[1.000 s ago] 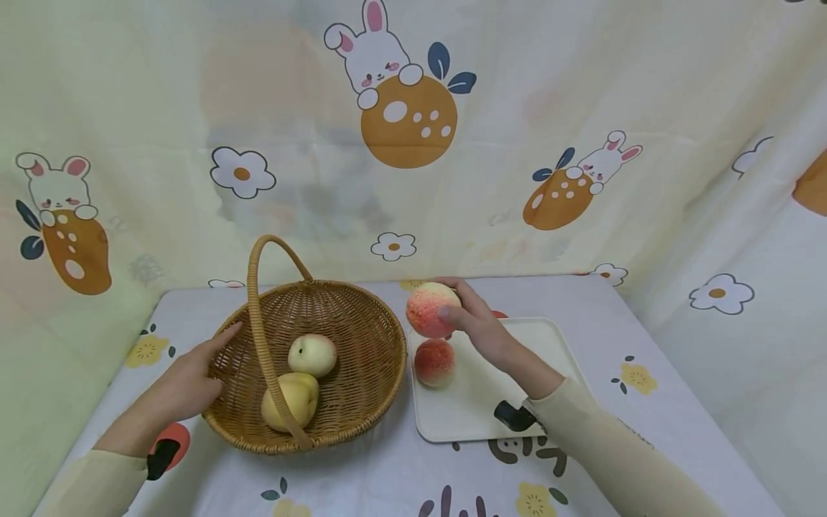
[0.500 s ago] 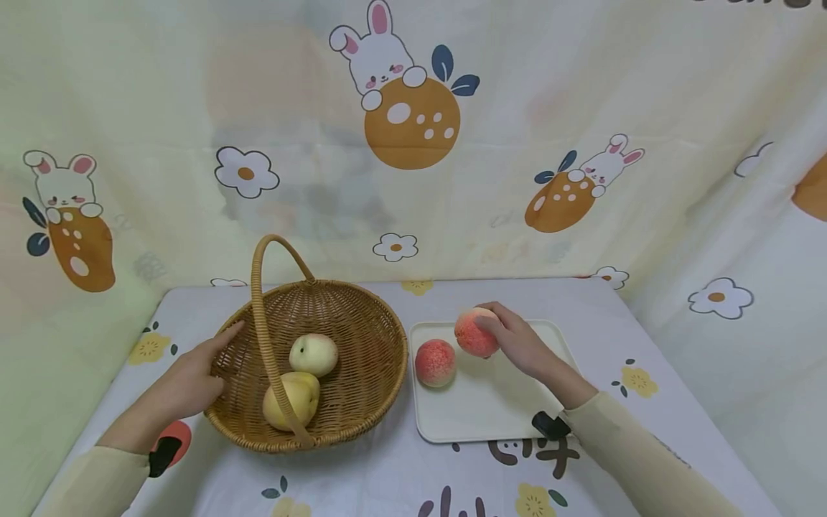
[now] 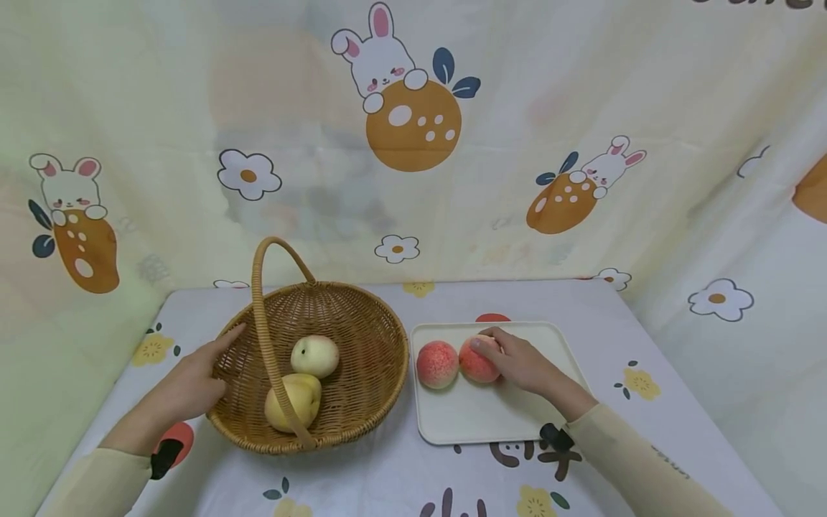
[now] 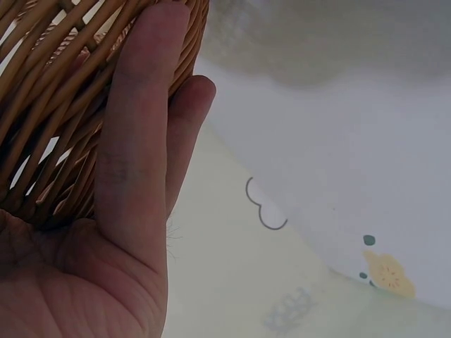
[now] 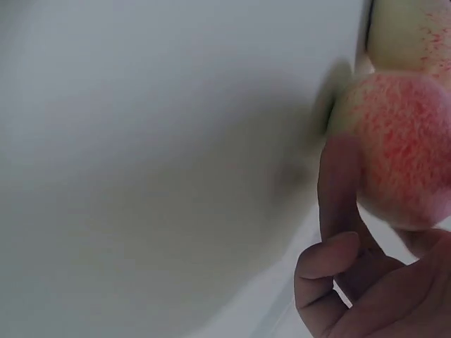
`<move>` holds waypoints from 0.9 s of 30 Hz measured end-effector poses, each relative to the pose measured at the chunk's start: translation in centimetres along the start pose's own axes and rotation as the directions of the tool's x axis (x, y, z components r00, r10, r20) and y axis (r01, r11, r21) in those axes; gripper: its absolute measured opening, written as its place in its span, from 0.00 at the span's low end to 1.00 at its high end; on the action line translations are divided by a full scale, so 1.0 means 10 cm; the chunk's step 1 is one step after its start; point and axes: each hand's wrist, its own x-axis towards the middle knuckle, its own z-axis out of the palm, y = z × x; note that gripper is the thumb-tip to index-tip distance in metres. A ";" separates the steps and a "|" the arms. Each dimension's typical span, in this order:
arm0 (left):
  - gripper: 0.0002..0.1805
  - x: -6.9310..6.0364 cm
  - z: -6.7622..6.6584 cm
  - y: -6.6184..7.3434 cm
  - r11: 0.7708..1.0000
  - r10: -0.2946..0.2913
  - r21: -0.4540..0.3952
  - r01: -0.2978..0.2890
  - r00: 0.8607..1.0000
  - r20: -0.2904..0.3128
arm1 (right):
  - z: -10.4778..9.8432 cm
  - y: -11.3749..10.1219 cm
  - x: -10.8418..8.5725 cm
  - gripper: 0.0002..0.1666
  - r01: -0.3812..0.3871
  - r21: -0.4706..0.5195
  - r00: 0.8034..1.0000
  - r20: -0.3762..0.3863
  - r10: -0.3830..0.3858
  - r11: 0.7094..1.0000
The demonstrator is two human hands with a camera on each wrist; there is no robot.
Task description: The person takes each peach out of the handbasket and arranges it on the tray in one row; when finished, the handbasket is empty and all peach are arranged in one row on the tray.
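In the head view my right hand (image 3: 522, 361) holds a pink-red peach (image 3: 478, 360) with thumb and fingers, low over the white tray (image 3: 465, 424). A second red peach (image 3: 438, 365) sits just left of it at the tray's left side. The right wrist view shows my fingertips against the held peach (image 5: 398, 151). My left hand (image 3: 187, 384) rests against the left side of a wicker basket (image 3: 362, 345), its fingers lying straight along the weave (image 4: 56, 105) in the left wrist view. Inside the basket are a pale peach (image 3: 314, 356) and a yellow fruit (image 3: 293, 402).
The basket's tall arched handle (image 3: 260, 301) rises over its left part. A patterned cloth (image 3: 362, 481) covers the table, and a printed curtain (image 3: 478, 215) hangs behind it. The tray stands right beside the basket.
My right hand has carried its peach rightward from beside the basket, then down beside the other peach on the tray. The left hand keeps its place on the basket.
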 end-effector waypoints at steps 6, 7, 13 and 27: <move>0.50 -0.01 0.00 0.00 1.000 0.000 0.002 0.000 1.000 -0.004 | -0.01 0.09 0.01 0.30 0.161 0.004 0.986 -0.040 -0.161 0.987; 0.50 -0.01 0.00 0.00 1.000 0.001 0.003 -0.001 1.000 -0.004 | -0.02 0.10 0.01 0.30 0.190 0.021 0.981 -0.047 -0.189 0.982; 0.50 -0.01 0.00 0.00 1.000 0.003 0.001 -0.003 1.000 -0.006 | -0.04 0.15 -0.01 0.42 0.227 0.073 0.973 0.014 -0.229 0.971; 0.50 0.00 -0.01 -0.01 1.000 0.008 -0.007 -0.008 1.000 0.001 | -0.06 0.10 0.05 0.45 0.159 -0.006 0.982 0.105 -0.157 0.987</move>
